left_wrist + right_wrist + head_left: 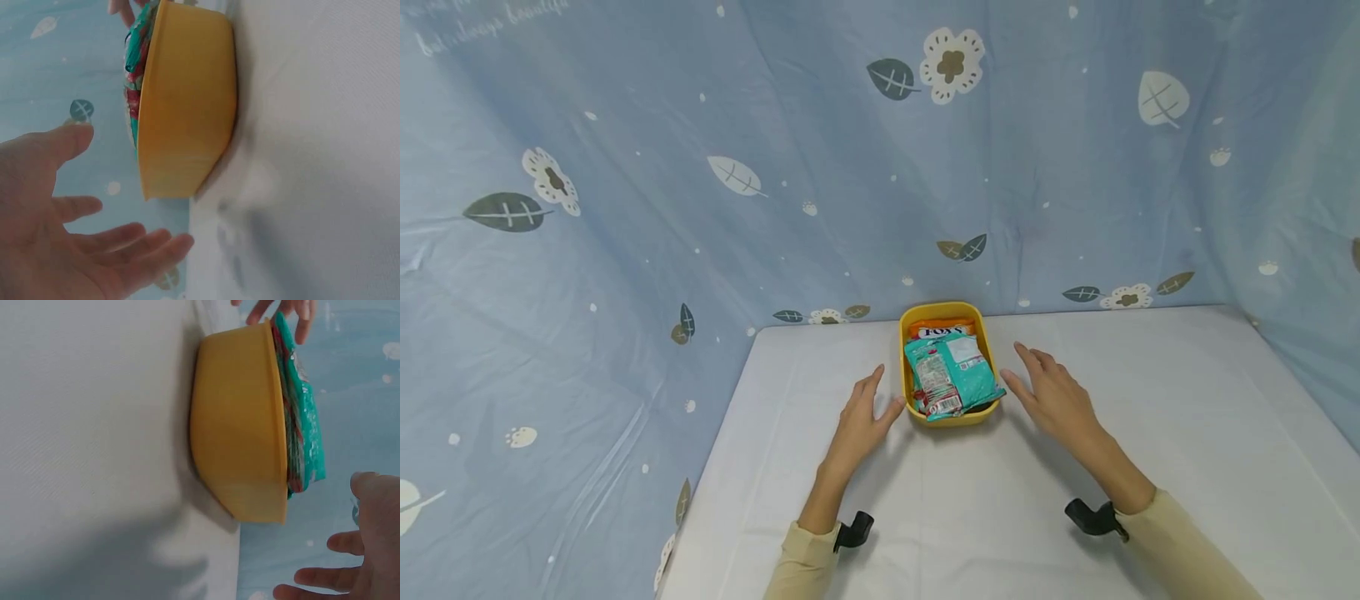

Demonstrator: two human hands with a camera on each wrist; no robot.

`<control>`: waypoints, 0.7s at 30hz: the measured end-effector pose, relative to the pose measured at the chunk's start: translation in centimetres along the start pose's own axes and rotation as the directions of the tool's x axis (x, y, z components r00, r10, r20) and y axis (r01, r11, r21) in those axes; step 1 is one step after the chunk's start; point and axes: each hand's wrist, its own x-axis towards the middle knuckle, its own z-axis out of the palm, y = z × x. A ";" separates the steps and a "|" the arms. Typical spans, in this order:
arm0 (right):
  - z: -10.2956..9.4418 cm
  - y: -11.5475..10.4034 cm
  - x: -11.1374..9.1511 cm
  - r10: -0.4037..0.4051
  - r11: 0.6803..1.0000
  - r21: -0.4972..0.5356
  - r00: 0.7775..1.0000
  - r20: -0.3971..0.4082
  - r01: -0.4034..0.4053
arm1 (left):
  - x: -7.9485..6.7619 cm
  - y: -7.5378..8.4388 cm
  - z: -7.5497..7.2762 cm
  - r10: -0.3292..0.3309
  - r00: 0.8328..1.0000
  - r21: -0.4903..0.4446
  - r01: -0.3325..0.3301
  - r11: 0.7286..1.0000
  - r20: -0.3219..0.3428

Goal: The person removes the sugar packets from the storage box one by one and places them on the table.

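A yellow plastic tub [988, 414] stands on the white-covered table near its back edge. Heaped in it are snack packets: a teal packet [973, 379] lies on top, its lower right corner over the rim, and an orange packet [942, 326] marked FOX'S shows behind it. To the left of the tub my left hand [860, 425] hovers with fingers spread, apart from the wall. On the other side my right hand [1056, 404] is likewise spread and holds nothing. Both wrist views show a gap between each hand and the tub's side [187, 100].
White cloth [925, 508] covers the table on all sides of the tub. Behind and to the left hangs a blue curtain [820, 150] printed with leaves and flowers, meeting the table's back edge. A black wrist mount [854, 531] sits at each cuff.
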 end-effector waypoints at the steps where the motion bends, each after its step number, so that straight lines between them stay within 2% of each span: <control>1: 0.0 -0.2 0.1 -0.004 1.000 0.007 1.000 -0.002 0.004 | 0.1 0.0 0.0 -0.005 1.000 -0.012 0.005 1.000 0.008; 14: -0.3 -2.1 1.6 -0.022 0.999 0.047 1.000 0.022 0.021 | 1.4 0.0 0.4 0.012 0.997 -0.144 -0.001 0.990 0.077; 21: -0.2 -3.0 2.5 -0.031 0.998 0.059 0.999 0.025 0.029 | 2.0 0.1 0.6 -0.024 0.994 -0.192 0.044 0.980 0.106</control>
